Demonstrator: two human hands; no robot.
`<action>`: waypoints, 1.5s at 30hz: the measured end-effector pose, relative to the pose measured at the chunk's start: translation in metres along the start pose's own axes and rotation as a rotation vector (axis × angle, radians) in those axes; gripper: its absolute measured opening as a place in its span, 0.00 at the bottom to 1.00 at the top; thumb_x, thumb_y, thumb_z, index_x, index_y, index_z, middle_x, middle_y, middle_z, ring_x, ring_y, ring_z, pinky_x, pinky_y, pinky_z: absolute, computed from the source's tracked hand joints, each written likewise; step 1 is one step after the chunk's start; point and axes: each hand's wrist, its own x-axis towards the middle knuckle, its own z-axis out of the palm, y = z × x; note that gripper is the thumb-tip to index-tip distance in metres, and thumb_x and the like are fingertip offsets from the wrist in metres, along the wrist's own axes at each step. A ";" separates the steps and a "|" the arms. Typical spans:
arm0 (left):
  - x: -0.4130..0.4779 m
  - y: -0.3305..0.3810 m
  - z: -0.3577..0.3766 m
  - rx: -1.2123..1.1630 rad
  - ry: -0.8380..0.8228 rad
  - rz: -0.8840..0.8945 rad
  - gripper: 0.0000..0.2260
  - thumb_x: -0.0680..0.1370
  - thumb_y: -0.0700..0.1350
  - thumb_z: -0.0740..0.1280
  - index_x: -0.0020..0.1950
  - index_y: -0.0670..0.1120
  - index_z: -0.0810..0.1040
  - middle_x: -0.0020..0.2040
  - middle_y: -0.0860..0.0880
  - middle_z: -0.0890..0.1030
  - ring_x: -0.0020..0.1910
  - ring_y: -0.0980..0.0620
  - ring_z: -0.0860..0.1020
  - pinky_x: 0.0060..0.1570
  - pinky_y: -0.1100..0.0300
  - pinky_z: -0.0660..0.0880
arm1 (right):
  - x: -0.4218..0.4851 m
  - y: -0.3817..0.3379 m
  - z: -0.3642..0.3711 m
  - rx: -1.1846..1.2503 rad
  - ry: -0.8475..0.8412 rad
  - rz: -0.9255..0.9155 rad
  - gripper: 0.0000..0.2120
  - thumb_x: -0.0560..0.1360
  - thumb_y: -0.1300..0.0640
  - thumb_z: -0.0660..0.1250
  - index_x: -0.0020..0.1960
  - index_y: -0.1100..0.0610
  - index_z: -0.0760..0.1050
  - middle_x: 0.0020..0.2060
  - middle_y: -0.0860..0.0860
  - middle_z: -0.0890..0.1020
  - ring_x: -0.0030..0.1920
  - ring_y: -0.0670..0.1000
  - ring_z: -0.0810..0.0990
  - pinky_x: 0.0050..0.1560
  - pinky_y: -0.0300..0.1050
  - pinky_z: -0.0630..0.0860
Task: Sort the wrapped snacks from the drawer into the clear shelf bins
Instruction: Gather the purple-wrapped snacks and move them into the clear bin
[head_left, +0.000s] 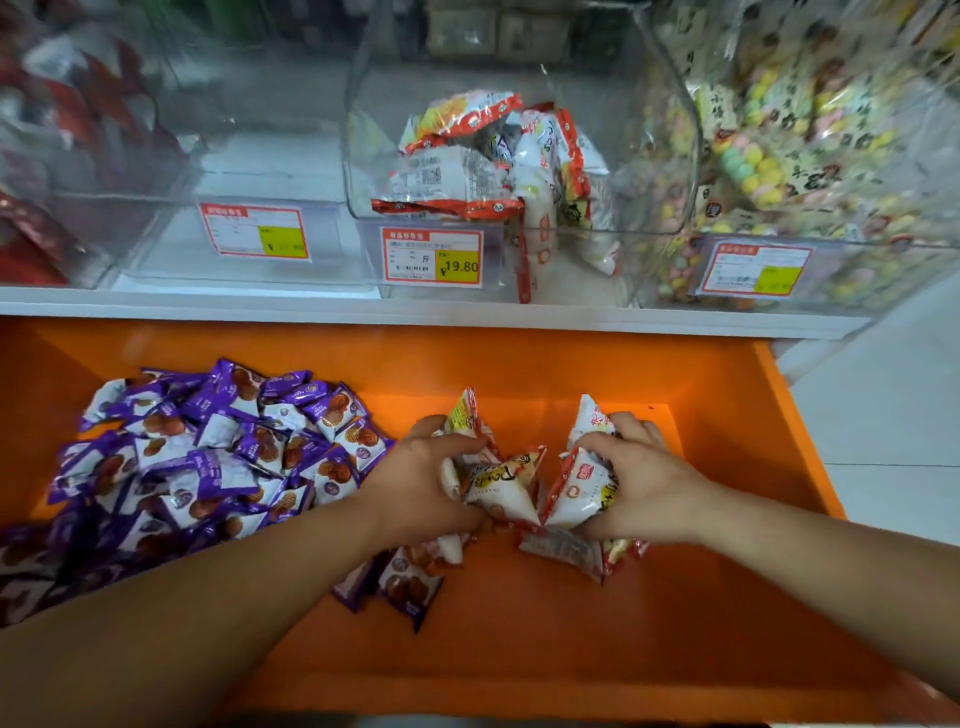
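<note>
The left hand (431, 478) and right hand (641, 483) each gripped a bunch of white packets (501, 486) in the drawer (571, 649). The middle bin (672, 156) already held some. The purple pile (208, 457) lay unsorted, so much seemingly remained.

left bin (78, 156) is all blur, red packs cut off at the edge; left price tag (255, 231) digits unreadable

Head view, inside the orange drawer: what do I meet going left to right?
Pile of purple-wrapped snacks → left hand gripping red-and-white packets → right hand gripping more of them → orange drawer, its right wall.
</note>
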 end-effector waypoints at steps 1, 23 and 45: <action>-0.009 0.004 -0.008 -0.019 0.025 0.020 0.39 0.65 0.53 0.82 0.74 0.61 0.72 0.80 0.52 0.58 0.78 0.51 0.63 0.66 0.63 0.66 | -0.010 -0.008 -0.007 0.001 0.040 -0.028 0.47 0.57 0.36 0.79 0.74 0.39 0.66 0.63 0.43 0.61 0.69 0.48 0.58 0.70 0.50 0.69; -0.081 0.129 -0.213 -0.245 0.701 0.527 0.32 0.64 0.46 0.84 0.63 0.64 0.77 0.59 0.65 0.75 0.64 0.62 0.73 0.61 0.78 0.64 | -0.112 -0.182 -0.197 0.210 0.883 -0.244 0.39 0.57 0.38 0.82 0.65 0.45 0.74 0.57 0.49 0.65 0.63 0.50 0.66 0.62 0.41 0.65; 0.028 0.151 -0.283 0.031 0.712 0.411 0.13 0.74 0.47 0.74 0.58 0.51 0.83 0.53 0.52 0.78 0.50 0.54 0.78 0.53 0.64 0.73 | -0.006 -0.153 -0.241 -0.184 0.791 -0.158 0.54 0.62 0.26 0.74 0.80 0.39 0.54 0.77 0.46 0.61 0.76 0.53 0.64 0.68 0.56 0.73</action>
